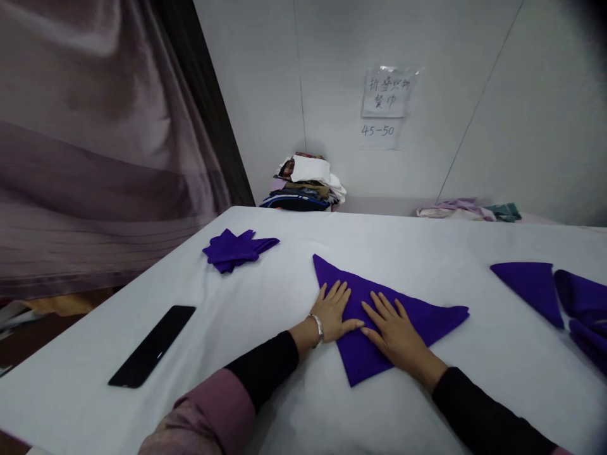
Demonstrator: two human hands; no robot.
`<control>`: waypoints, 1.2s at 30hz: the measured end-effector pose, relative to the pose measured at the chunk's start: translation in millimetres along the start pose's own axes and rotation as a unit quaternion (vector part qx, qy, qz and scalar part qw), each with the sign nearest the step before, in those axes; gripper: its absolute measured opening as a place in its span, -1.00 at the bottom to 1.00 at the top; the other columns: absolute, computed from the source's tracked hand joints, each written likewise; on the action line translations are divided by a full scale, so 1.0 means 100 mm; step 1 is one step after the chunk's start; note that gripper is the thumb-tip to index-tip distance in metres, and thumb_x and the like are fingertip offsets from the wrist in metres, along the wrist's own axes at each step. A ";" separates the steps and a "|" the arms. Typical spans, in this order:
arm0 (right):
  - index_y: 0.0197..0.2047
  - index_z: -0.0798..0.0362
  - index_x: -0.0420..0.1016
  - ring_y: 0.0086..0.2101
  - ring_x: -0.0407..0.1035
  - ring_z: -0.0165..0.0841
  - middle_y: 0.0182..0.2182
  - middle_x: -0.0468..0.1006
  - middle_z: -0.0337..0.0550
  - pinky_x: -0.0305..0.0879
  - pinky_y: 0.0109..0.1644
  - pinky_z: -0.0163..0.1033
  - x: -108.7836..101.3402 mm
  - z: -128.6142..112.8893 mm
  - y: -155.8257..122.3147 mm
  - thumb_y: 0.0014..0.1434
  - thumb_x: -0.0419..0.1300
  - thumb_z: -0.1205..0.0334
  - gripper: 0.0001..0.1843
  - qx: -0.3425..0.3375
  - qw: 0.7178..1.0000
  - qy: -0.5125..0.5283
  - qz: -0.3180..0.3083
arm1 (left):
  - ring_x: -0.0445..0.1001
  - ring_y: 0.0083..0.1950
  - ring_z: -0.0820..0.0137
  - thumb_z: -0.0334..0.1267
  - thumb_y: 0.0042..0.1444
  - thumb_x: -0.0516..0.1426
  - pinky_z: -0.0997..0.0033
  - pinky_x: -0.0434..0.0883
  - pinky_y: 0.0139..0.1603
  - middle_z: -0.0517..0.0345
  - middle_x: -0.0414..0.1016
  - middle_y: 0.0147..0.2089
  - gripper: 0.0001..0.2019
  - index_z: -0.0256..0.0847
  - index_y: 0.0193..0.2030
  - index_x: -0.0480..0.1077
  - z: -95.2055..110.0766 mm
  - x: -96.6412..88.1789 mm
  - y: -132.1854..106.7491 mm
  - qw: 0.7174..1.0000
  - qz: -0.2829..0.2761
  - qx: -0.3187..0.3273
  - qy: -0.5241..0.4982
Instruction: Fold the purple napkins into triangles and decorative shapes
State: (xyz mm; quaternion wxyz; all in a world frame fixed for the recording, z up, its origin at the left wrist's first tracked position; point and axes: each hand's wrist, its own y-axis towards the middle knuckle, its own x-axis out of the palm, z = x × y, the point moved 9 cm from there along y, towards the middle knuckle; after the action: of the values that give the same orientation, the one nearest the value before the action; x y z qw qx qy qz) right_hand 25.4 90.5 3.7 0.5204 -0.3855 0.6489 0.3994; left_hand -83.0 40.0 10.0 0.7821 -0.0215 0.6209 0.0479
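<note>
A purple cloth napkin, folded into a triangle, lies flat on the white-covered table. One corner points towards me, and its long edge faces the far side. My left hand rests flat on the napkin's left part, fingers spread, a silver bracelet at the wrist. Pressed flat near its middle is my right hand, also with fingers apart. The two thumbs almost meet. Neither hand grips the fabric.
A folded purple napkin sits at the far left, with a black phone-like slab nearer me. More purple napkins lie at right. Behind the table are a clothes pile, crumpled cloths and a wall sign. A curtain hangs left.
</note>
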 end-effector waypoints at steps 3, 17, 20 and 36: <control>0.32 -0.07 0.04 0.28 -0.19 -0.11 0.32 -0.05 0.01 -0.22 0.25 0.16 0.01 0.01 0.00 0.25 -0.20 -0.22 -0.33 0.001 1.000 0.005 0.004 | -0.22 0.41 0.15 0.32 0.10 -0.26 -0.04 -0.23 0.35 -0.06 -0.12 0.41 -0.17 -0.25 0.35 -0.07 -0.27 -0.03 0.15 0.999 -0.012 -0.042 0.017; 0.33 -0.07 0.00 0.28 -0.21 -0.10 0.33 -0.11 0.00 -0.25 0.26 0.16 0.00 0.01 -0.02 0.26 -0.17 -0.20 -0.33 -0.002 1.000 0.012 0.004 | -0.32 0.42 0.16 0.30 0.10 -0.31 -0.11 -0.28 0.32 0.07 -0.24 0.43 -0.20 -0.18 0.36 -0.10 -1.38 -0.19 0.87 0.978 -0.029 -0.203 0.032; 0.33 -0.08 -0.02 0.29 -0.23 -0.10 0.34 -0.14 -0.01 -0.27 0.27 0.17 0.01 0.01 -0.02 0.26 -0.17 -0.20 -0.33 0.000 1.000 0.017 -0.005 | -0.32 0.42 0.16 0.30 0.09 -0.30 -0.11 -0.28 0.32 0.13 -0.26 0.44 -0.21 -0.12 0.36 -0.10 -1.54 -0.20 0.96 0.974 -0.029 -0.225 0.028; 0.34 -0.06 -0.02 0.29 -0.27 -0.11 0.33 -0.08 0.00 -0.29 0.27 0.16 -0.04 -0.02 0.00 0.26 -0.21 -0.22 -0.32 0.002 0.999 0.030 -0.028 | -0.07 0.38 0.22 0.11 0.23 -0.35 0.11 -0.02 0.31 0.05 -0.03 0.39 -0.37 -0.16 0.31 0.04 -1.39 -0.60 0.58 0.950 0.069 -0.305 0.008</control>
State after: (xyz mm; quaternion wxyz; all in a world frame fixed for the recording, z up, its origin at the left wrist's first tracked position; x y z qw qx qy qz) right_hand 25.1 89.2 7.8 0.5128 -0.4136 0.6540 0.3718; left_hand -237.5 81.7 38.1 0.7279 -0.2165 0.5834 0.2881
